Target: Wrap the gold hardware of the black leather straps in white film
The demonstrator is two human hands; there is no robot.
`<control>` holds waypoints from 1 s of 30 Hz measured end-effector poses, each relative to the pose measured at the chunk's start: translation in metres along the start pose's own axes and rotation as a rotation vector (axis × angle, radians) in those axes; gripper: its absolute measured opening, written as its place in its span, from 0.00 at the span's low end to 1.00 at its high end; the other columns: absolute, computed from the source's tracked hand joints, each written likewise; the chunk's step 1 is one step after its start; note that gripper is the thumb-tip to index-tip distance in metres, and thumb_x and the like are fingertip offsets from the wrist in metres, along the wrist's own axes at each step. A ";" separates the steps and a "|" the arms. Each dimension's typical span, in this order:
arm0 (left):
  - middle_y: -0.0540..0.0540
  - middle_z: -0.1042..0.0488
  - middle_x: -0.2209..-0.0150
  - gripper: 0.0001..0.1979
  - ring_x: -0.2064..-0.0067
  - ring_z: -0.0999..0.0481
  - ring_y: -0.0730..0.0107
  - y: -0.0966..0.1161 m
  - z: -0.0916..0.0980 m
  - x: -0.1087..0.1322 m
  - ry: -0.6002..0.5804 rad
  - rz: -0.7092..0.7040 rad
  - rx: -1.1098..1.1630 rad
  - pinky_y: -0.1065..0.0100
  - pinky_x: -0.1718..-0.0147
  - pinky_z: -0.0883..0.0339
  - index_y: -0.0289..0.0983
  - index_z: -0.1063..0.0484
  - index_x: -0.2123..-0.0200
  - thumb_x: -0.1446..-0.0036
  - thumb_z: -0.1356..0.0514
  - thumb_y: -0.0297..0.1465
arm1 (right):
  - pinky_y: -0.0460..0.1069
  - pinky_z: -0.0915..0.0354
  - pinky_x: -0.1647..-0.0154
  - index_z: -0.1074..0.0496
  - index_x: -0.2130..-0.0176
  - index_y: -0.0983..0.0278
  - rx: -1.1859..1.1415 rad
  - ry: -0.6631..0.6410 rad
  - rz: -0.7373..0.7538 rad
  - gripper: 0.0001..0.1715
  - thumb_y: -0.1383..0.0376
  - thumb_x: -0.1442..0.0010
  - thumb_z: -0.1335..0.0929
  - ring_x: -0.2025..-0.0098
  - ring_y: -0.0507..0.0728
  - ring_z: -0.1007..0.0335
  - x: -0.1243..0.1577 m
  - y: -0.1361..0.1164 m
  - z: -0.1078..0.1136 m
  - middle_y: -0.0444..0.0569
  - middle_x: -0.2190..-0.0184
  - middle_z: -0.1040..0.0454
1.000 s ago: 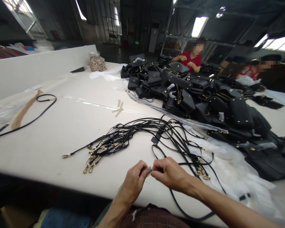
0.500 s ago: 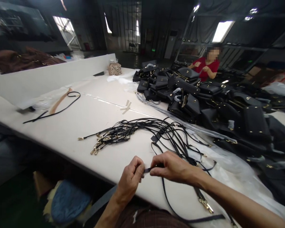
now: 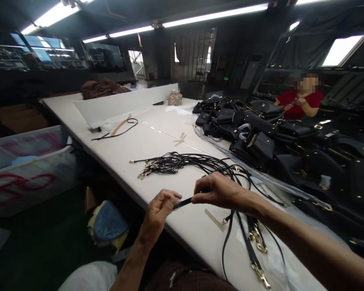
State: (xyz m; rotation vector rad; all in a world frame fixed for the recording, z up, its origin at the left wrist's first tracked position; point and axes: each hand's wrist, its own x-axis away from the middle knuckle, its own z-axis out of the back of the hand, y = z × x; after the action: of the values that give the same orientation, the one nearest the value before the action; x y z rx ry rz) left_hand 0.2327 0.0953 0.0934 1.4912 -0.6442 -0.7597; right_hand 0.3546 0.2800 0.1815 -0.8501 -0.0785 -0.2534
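Observation:
A short stretch of black strap (image 3: 186, 202) runs between my two hands over the table's near edge. My left hand (image 3: 161, 208) pinches one end, where a bit of clear plastic shows at the fingertips. My right hand (image 3: 214, 190) is closed on the strap a little to the right, thumb against curled fingers. Beyond my hands lies a bundle of thin black straps (image 3: 182, 161) with gold clasps. More strap ends with gold snap hooks (image 3: 261, 275) hang and lie below my right forearm.
A large heap of black handbags (image 3: 306, 161) covers the right side of the white table (image 3: 127, 141). Clear plastic lies along it. A person in a red top (image 3: 315, 99) is behind the heap. A low white divider (image 3: 124, 103) stands at the back left; a stool (image 3: 111, 220) is below.
My view has swung left and up. Both hands remain on the strap; they have moved slightly apart, and more strap shows between them.

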 end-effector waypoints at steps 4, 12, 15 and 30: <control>0.54 0.37 0.77 0.13 0.74 0.37 0.74 0.025 -0.014 0.002 0.016 -0.132 -0.153 0.73 0.73 0.40 0.39 0.35 0.70 0.34 0.46 0.39 | 0.45 0.50 0.78 0.21 0.69 0.63 0.057 -0.062 0.145 0.17 0.51 0.45 0.28 0.77 0.49 0.42 -0.009 -0.027 -0.002 0.38 0.81 0.34; 0.56 0.40 0.77 0.20 0.77 0.42 0.77 -0.017 0.092 0.039 0.542 -0.043 -0.083 0.77 0.80 0.45 0.39 0.34 0.68 0.47 0.37 0.50 | 0.45 0.52 0.77 0.25 0.71 0.67 -0.156 -0.021 -0.016 0.29 0.43 0.52 0.26 0.77 0.48 0.48 -0.013 0.031 0.058 0.38 0.81 0.39; 0.56 0.37 0.76 0.28 0.77 0.39 0.78 -0.051 0.139 0.064 0.736 0.077 -0.033 0.80 0.81 0.43 0.39 0.33 0.69 0.60 0.32 0.55 | 0.46 0.53 0.77 0.25 0.72 0.68 -0.138 -0.019 -0.032 0.29 0.44 0.53 0.26 0.77 0.48 0.49 -0.015 0.047 0.072 0.38 0.82 0.39; 0.52 0.30 0.83 0.35 0.79 0.30 0.67 -0.122 0.151 0.084 0.832 0.237 -0.086 0.68 0.81 0.34 0.38 0.30 0.77 0.76 0.34 0.63 | 0.47 0.46 0.75 0.23 0.72 0.65 0.275 0.042 -0.049 0.22 0.48 0.49 0.27 0.77 0.50 0.41 0.019 -0.020 0.193 0.44 0.79 0.33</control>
State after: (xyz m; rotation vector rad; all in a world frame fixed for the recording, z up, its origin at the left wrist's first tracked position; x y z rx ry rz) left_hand 0.1618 -0.0566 -0.0347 1.4549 -0.1397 0.0472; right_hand 0.3740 0.4089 0.3264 -0.5699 -0.0923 -0.2987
